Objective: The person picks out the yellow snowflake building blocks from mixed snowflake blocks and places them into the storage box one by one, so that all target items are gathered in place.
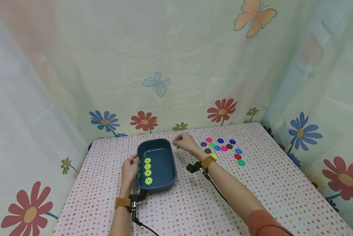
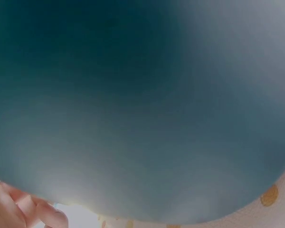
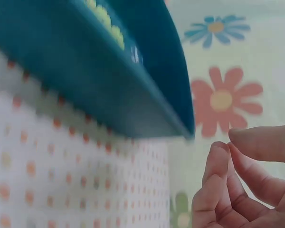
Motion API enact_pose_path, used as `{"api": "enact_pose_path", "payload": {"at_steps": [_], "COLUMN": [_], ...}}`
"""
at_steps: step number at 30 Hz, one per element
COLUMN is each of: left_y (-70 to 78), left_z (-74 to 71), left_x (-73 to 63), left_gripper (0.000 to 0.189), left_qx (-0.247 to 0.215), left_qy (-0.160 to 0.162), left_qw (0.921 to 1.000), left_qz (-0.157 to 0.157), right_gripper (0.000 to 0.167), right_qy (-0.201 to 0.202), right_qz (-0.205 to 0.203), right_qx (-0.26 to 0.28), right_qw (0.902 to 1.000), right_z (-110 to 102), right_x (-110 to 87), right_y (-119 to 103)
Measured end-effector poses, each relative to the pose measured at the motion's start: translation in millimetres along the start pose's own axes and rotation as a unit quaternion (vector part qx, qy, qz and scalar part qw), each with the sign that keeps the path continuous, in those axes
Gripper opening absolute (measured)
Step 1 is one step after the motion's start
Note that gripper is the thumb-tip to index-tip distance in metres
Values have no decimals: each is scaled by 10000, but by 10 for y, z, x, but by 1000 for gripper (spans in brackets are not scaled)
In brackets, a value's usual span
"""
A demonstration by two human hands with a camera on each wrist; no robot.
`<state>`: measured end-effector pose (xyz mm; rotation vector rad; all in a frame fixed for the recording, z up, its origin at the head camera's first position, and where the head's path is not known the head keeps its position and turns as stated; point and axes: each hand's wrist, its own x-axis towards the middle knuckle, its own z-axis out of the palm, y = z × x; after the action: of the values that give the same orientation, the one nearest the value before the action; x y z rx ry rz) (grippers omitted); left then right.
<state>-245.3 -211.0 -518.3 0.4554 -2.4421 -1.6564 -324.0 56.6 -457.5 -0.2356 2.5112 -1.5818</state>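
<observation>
A dark blue rectangular tray (image 1: 162,188) stands on the table with several yellow-green flower-shaped pieces (image 1: 148,172) lined up inside, along its left side. At the left rim, my left hand (image 1: 130,168) holds the tray by its edge; the tray's wall (image 2: 147,156) fills most of the left wrist view, with curled fingers (image 2: 19,209) low in the corner. My right hand (image 1: 186,143) hovers by the tray's far right corner. Its thumb (image 3: 263,141) and fingertips come together in the right wrist view, and nothing shows between them.
Several flower-shaped pieces in many colours (image 1: 224,148) lie scattered on the dotted tablecloth (image 1: 200,203), right of the tray and partly behind the right forearm. A flowered curtain (image 1: 188,108) hangs behind the table and along both sides. Cables trail from both wrist cameras.
</observation>
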Motion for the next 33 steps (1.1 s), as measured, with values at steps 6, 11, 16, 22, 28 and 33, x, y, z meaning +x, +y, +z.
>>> {"api": "enact_pose_path", "payload": {"at_steps": [6, 11, 16, 22, 28, 33], "left_y": [-3, 3, -6, -2, -3, -1], "left_z": [1, 0, -5, -7, -2, -8], "left_x": [-3, -11, -9, -23, -21, -19], "left_gripper": [45, 46, 45, 45, 45, 46], "left_qx": [-54, 5, 23, -12, 12, 3], "left_qy": [-37, -35, -64, -95, -85, -107], "left_qw": [10000, 10000, 10000, 9999, 9999, 9999], "left_qz": [-31, -46, -70, -53, -90, -120], "right_gripper": [19, 21, 24, 25, 24, 22], "right_qy": [226, 365, 608, 694, 834, 878], "right_qz": [276, 407, 512, 731, 848, 912], "right_qx": [72, 25, -214, -430, -698, -1045], "right_qw": [9993, 9985, 9966, 9940, 9904, 9864], "right_z": [-318, -548, -761, -956, -1110, -1181], "right_x": [-61, -123, -207, -295, -398, -481], "right_y": [247, 442, 603, 762, 942, 1082]}}
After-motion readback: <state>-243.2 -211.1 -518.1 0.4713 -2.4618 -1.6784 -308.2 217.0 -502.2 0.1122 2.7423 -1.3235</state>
